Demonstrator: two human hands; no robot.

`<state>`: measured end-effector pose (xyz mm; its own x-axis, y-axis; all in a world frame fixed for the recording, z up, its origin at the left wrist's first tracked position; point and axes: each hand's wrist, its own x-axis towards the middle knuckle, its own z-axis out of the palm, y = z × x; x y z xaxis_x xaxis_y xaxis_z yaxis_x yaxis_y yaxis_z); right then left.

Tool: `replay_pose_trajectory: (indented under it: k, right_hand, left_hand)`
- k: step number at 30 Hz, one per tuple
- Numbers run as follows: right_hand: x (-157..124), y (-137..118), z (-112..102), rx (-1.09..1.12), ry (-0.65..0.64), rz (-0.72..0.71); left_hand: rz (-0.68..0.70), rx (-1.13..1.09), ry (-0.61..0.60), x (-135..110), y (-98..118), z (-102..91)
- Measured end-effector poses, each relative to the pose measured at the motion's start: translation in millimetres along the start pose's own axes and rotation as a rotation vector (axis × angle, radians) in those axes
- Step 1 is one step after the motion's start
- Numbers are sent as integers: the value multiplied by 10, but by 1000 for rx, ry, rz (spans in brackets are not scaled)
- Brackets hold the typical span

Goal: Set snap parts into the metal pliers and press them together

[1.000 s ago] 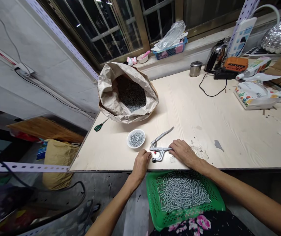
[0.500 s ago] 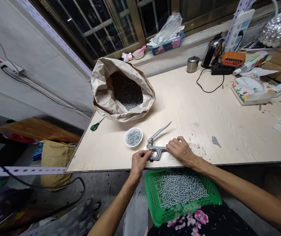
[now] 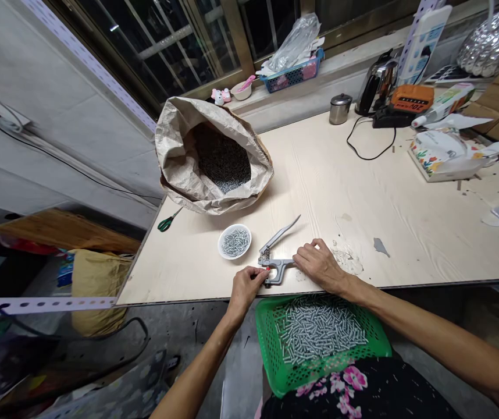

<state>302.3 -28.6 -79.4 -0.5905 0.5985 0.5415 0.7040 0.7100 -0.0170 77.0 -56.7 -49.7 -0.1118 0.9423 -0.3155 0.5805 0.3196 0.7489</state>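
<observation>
Left fingertips (image 3: 258, 273): drawn narrow, pinched at the head of the pliers (image 3: 275, 266); whether a small part sits between them cannot be told. Left hand (image 3: 244, 286): at the near table edge, wrist off the table (image 3: 406, 221). Right fingers (image 3: 304, 260): curled over the lower handle of the pliers, holding it flat to the tabletop. Right hand (image 3: 320, 266): knuckles up, forearm crossing the table edge. Pliers: grey metal, lying near the front edge between the two hands, upper handle raised and pointing away to the right, spring showing at the head. Bowl (image 3: 220, 245): white, just left of the pliers, holding small metal pieces. Basket (image 3: 266, 349): green, below the table edge at the person's lap, full of short silver tubes. Sack (image 3: 175, 157): brown paper, open, beyond the bowl, filled with dark metal pieces. Scissors (image 3: 167, 221): green-handled, at the left table edge beside the sack. Cup (image 3: 340, 109), kettle (image 3: 378, 84) and tissue pack (image 3: 444, 157): far right of the table, well apart from the hands.
</observation>
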Motion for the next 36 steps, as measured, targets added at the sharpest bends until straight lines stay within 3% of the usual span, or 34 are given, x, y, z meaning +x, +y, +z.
replay_pose_trajectory:
  k: [7, 13, 28, 36]
  right_hand:
    - [-3, -1, 16, 3, -4, -16]
    - [-10, 4, 25, 15, -31, -25]
    - [-17, 14, 29, 69, -96, -5]
    - [-34, 52, 31, 161, -232, 62]
  left_hand:
    - [-40, 223, -184, 91, 146, -135]
    - [-100, 166, -313, 52, 116, -125]
    - [-232, 127, -445, 64, 240, -157]
    - [-237, 72, -439, 59, 212, -130]
